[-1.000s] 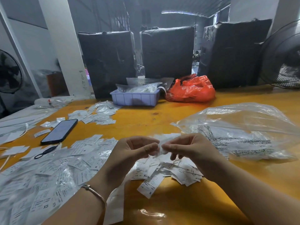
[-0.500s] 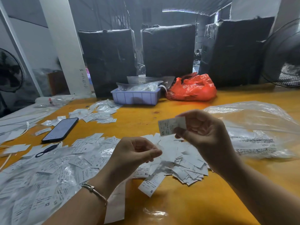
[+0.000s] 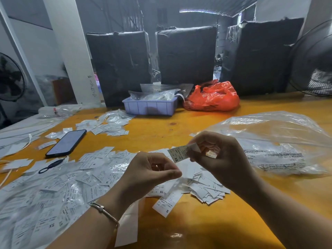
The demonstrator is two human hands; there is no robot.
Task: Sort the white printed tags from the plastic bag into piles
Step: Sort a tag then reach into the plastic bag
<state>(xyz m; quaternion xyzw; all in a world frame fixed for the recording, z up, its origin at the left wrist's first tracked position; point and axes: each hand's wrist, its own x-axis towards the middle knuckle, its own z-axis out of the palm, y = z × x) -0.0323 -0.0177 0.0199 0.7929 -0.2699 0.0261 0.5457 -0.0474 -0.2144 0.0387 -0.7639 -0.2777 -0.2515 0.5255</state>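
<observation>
My right hand (image 3: 221, 162) pinches one white printed tag (image 3: 177, 153) marked XS and holds it up above the table. My left hand (image 3: 149, 173) hovers just below and to the left of it, its fingers curled with the thumb against the forefinger; I see nothing in it. Under both hands lies a small heap of loose tags (image 3: 206, 187). A wide spread of tags and clear sleeves (image 3: 62, 191) covers the table's left side. A smaller pile (image 3: 111, 124) lies farther back. The big clear plastic bag (image 3: 280, 141) rests crumpled at the right.
On the orange table (image 3: 197, 227) a black phone (image 3: 66, 143) lies at the left, with a blue tray (image 3: 150, 107) and a red bag (image 3: 213, 97) at the back. Black wrapped boxes (image 3: 186, 54) stand behind, and a fan (image 3: 316, 65) stands at the far right.
My hands came apart from a shared pinch. The right hand lifted a tag up, then lowered it a little and turned it so the XS mark shows. The left hand stayed low.
</observation>
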